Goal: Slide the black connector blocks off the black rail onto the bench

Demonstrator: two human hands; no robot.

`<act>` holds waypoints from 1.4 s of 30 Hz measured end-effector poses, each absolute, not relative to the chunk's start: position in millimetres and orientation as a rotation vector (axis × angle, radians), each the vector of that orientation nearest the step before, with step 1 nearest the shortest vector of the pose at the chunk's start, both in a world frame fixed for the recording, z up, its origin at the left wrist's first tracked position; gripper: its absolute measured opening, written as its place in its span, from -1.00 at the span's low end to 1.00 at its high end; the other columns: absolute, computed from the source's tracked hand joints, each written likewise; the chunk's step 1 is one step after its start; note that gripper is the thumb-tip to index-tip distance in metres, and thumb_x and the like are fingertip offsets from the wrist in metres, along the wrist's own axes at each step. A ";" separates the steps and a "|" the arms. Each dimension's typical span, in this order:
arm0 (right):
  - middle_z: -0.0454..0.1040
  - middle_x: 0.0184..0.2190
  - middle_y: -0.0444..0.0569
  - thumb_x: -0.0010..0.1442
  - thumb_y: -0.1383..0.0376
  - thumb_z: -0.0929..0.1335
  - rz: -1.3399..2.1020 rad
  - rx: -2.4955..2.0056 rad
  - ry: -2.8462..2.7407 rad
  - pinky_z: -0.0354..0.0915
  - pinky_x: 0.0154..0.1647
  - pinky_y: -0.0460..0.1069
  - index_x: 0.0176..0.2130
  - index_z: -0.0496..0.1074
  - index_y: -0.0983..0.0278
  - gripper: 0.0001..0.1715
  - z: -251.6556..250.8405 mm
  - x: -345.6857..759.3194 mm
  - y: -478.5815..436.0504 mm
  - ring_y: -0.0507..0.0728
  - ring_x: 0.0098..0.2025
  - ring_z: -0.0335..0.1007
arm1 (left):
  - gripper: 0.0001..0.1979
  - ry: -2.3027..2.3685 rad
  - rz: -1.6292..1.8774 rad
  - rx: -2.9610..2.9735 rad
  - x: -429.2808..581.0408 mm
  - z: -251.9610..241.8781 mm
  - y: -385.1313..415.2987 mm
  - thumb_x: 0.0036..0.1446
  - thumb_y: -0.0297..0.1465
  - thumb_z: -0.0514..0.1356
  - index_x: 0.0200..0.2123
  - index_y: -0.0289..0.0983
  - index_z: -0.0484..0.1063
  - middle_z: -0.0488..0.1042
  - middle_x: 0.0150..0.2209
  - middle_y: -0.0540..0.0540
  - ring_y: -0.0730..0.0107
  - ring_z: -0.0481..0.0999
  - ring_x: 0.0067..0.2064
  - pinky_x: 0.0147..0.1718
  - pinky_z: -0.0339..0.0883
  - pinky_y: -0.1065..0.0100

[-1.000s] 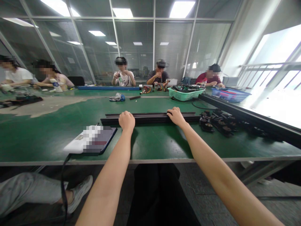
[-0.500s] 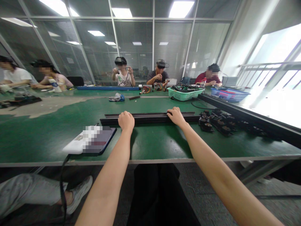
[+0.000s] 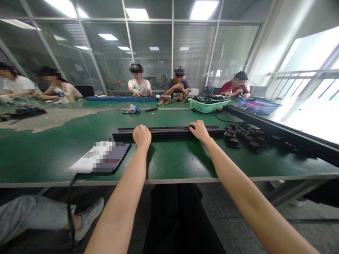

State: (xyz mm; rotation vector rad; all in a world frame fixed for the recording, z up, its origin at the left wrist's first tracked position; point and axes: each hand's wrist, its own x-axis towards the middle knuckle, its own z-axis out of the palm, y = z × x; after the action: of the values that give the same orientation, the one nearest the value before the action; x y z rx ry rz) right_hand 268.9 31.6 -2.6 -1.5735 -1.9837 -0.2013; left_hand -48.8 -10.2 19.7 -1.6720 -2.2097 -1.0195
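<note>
A long black rail (image 3: pixel 169 135) lies across the green table (image 3: pixel 174 162), with thinner dark strips (image 3: pixel 166 128) along its far side. My left hand (image 3: pixel 142 137) is wrapped over the rail toward its left end, fingers curled down behind it. Toward the right part of the rail, my right hand (image 3: pixel 199 130) has its fingers pinched on a small dark piece (image 3: pixel 191 127) at the strips. Its exact shape is too small to tell. Several black parts (image 3: pixel 246 135) lie just past the rail's right end.
A white case and a tablet (image 3: pixel 119 158) lie at the near left. Behind are a grey-blue cloth (image 3: pixel 131 109), a green basket (image 3: pixel 209 105) and a blue basket (image 3: pixel 258 106). A long black beam (image 3: pixel 286 128) runs along the right. Several people sit across the table.
My right hand has shifted very slightly to the right; my left hand stays in place on the rail. Across the table, one person's raised hands have come down.
</note>
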 end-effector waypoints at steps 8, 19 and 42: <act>0.52 -0.08 0.23 0.39 0.28 0.29 -0.199 -1.578 -1.965 0.24 0.21 0.22 0.08 0.68 0.30 -0.56 -3.3 270.2 32.5 0.38 0.09 0.30 | -0.57 -2.222 -0.986 -1.678 -46.8 22.7 -12.7 0.46 -0.43 -0.09 0.07 -0.41 0.55 0.60 0.09 -0.46 -0.15 0.54 0.19 0.16 0.36 0.06; 0.54 -0.09 0.21 0.37 0.29 0.30 -0.217 -1.585 -1.938 0.25 0.21 0.23 0.06 0.69 0.28 -0.57 -5.5 273.0 34.4 0.38 0.09 0.32 | -0.57 -2.221 -1.015 -1.685 -48.1 21.6 -12.0 0.47 -0.42 -0.09 0.07 -0.39 0.55 0.60 0.10 -0.46 -0.14 0.53 0.19 0.16 0.34 0.07; 0.56 -0.12 0.20 0.32 0.29 0.31 -0.209 -1.551 -1.909 0.25 0.19 0.22 0.02 0.71 0.27 -0.57 -6.1 278.9 35.3 0.37 0.04 0.31 | -0.57 -2.230 -1.003 -1.678 -47.3 22.7 -12.8 0.47 -0.43 -0.09 0.06 -0.39 0.55 0.60 0.09 -0.46 -0.14 0.53 0.20 0.16 0.35 0.06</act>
State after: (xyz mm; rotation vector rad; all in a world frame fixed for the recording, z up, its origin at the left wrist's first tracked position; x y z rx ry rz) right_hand 278.9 35.3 -6.1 -1.5512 -1.9092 -0.2090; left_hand -47.3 -12.8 22.7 -1.6784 -2.2298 -1.0026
